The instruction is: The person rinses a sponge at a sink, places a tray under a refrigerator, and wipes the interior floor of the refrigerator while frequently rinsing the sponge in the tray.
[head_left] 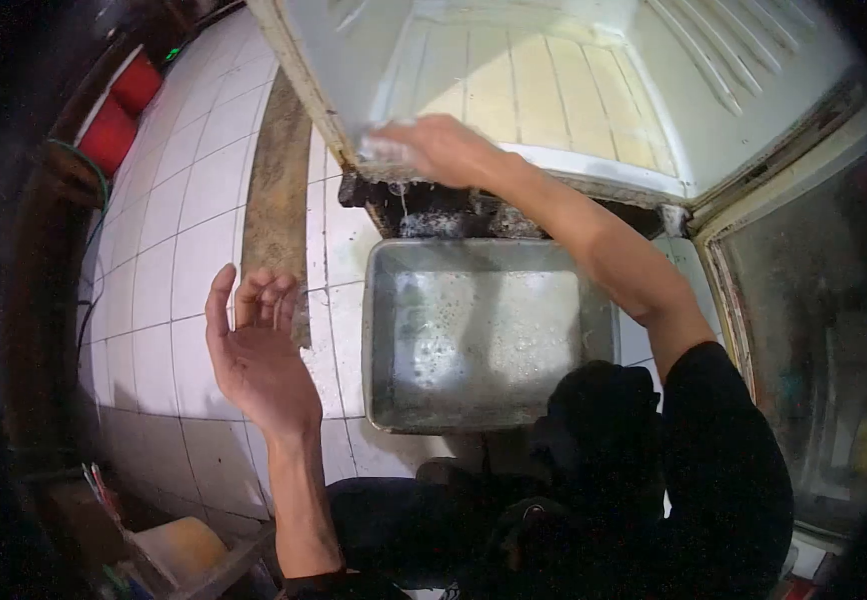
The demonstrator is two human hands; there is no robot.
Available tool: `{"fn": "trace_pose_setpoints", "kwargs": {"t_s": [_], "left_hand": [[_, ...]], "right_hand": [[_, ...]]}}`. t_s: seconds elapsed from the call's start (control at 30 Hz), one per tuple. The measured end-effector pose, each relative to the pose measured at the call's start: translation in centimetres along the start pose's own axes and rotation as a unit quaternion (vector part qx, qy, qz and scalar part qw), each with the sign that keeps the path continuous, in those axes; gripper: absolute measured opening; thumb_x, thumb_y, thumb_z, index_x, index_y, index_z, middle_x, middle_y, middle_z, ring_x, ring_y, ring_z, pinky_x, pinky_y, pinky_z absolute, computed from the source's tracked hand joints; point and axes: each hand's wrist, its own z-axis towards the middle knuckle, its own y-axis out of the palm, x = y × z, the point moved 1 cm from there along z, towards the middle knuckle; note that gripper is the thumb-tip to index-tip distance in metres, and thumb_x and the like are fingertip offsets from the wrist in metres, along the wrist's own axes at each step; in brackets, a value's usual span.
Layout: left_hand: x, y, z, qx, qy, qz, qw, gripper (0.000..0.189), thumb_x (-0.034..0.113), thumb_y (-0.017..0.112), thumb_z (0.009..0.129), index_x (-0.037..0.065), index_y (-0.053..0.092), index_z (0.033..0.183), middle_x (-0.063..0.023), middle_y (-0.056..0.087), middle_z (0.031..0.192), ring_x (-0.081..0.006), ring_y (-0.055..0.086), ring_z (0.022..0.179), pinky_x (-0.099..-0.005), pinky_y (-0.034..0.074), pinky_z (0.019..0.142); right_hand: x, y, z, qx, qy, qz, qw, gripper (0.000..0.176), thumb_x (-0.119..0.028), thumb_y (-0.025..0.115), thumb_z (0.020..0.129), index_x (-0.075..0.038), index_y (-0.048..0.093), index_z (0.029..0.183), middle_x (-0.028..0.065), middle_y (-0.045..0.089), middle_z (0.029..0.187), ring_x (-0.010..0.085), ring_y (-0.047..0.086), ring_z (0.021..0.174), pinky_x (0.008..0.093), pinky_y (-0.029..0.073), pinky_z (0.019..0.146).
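Observation:
My right hand (444,150) reaches across to the front left corner of an open refrigerator cabinet (564,85). Its fingers are closed over a whitish, soft-looking wad (386,150), blurred, perhaps a cloth or sponge, pressed near the bottom edge. Water drips from just below it. Above the floor on the left, my left hand (266,355) is held palm up with its fingers apart and loosely bent, and nothing lies in it. Between my arms a grey plastic basin (379,340) sits on the floor with cloudy, bubbly water inside.
The refrigerator door (804,290) stands open at the right. White floor tiles (154,270) are crossed by a brown strip (276,190). Red containers (109,135) stand at the far left. A small shelf (239,565) with assorted items is at lower left.

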Motion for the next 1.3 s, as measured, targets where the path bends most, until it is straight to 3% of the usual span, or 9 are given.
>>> {"fn": "trace_pose_setpoints", "kwargs": {"t_s": [0.07,0.13,0.27,0.4,0.5,0.7,1.1,1.2,1.3], "left_hand": [[0.0,0.1,0.3,0.029,-0.015,-0.010,0.999,0.047,0.038,0.035,0.100,0.003,0.048,0.127,-0.0116,0.058,0.106,-0.0228,0.057,0.102,-0.0389,0.040,0.100],[-0.5,-0.3,0.6,0.022,-0.006,-0.010,1.000,0.047,0.039,0.036,0.100,0.003,0.048,0.127,-0.0112,0.058,0.106,-0.0228,0.057,0.102,-0.0391,0.040,0.100],[-1.0,-0.6,1.0,0.026,-0.015,-0.014,0.999,0.046,0.037,0.035,0.100,0.003,0.047,0.129,-0.0108,0.058,0.106,-0.0226,0.057,0.103,-0.0386,0.040,0.100],[-1.1,-0.8,1.0,0.024,-0.019,-0.018,0.999,0.045,0.035,0.035,0.100,0.004,0.046,0.129,-0.0109,0.057,0.106,-0.0223,0.056,0.103,-0.0380,0.041,0.099],[-1.2,-0.8,1.1,0.012,-0.011,-0.021,1.000,0.044,0.033,0.037,0.099,0.003,0.046,0.130,-0.0114,0.057,0.107,-0.0224,0.056,0.103,-0.0380,0.041,0.099],[-2.4,0.1,2.0,0.012,-0.005,-0.010,1.000,0.040,0.032,0.040,0.099,0.004,0.048,0.127,-0.0119,0.056,0.108,-0.0238,0.056,0.103,-0.0375,0.040,0.100],[-0.8,1.6,0.3,-0.005,0.014,-0.002,1.000,0.039,0.032,0.040,0.099,0.005,0.048,0.126,-0.0110,0.056,0.106,-0.0228,0.056,0.103,-0.0376,0.040,0.100],[-1.1,1.7,0.3,-0.009,0.036,0.024,0.999,0.040,0.030,0.040,0.099,0.005,0.048,0.129,-0.0107,0.057,0.105,-0.0225,0.056,0.103,-0.0376,0.041,0.098],[-2.0,1.2,0.8,0.005,0.043,0.055,0.998,0.040,0.031,0.040,0.099,0.005,0.048,0.128,-0.0096,0.056,0.105,-0.0224,0.056,0.103,-0.0394,0.040,0.099]], "right_hand": [[0.2,0.1,-2.0,-0.023,-0.191,0.031,0.981,0.039,-0.025,0.042,0.099,-0.020,0.051,0.137,0.0130,0.054,0.136,0.0335,0.061,0.110,0.0454,0.050,0.097],[0.9,-3.0,-4.8,-0.070,-0.211,0.057,0.973,0.042,-0.035,0.030,0.103,-0.021,0.051,0.136,0.0113,0.048,0.141,0.0325,0.057,0.117,0.0474,0.044,0.103],[7.6,-9.1,-8.3,0.088,0.090,0.049,0.991,0.057,-0.053,0.027,0.100,-0.016,0.052,0.135,0.0121,0.051,0.139,0.0339,0.054,0.121,0.0461,0.041,0.105],[22.6,-11.1,-10.1,0.211,0.298,-0.046,0.930,0.038,-0.029,0.041,0.098,-0.012,0.054,0.130,0.0193,0.057,0.129,0.0329,0.060,0.112,0.0435,0.047,0.097],[25.3,-7.8,-7.4,0.168,0.315,-0.115,0.927,0.041,-0.031,0.045,0.097,-0.012,0.053,0.132,0.0146,0.061,0.124,0.0297,0.060,0.113,0.0380,0.046,0.096],[13.5,-2.4,0.6,0.058,-0.005,0.057,0.997,0.039,-0.032,0.048,0.098,-0.024,0.051,0.136,0.0083,0.050,0.140,0.0313,0.050,0.126,0.0459,0.038,0.109],[2.9,-6.2,-7.1,-0.148,-0.124,0.156,0.969,0.043,-0.044,0.042,0.099,-0.022,0.055,0.133,0.0075,0.055,0.136,0.0318,0.055,0.121,0.0491,0.040,0.107],[4.2,-8.0,-8.3,-0.058,-0.131,0.142,0.980,0.045,-0.047,0.037,0.100,-0.024,0.051,0.136,0.0081,0.053,0.137,0.0316,0.054,0.122,0.0524,0.038,0.108],[10.3,-12.4,-7.7,0.132,0.023,0.080,0.988,0.052,-0.051,0.034,0.100,-0.017,0.052,0.136,0.0118,0.053,0.136,0.0312,0.050,0.126,0.0483,0.036,0.109]]}}
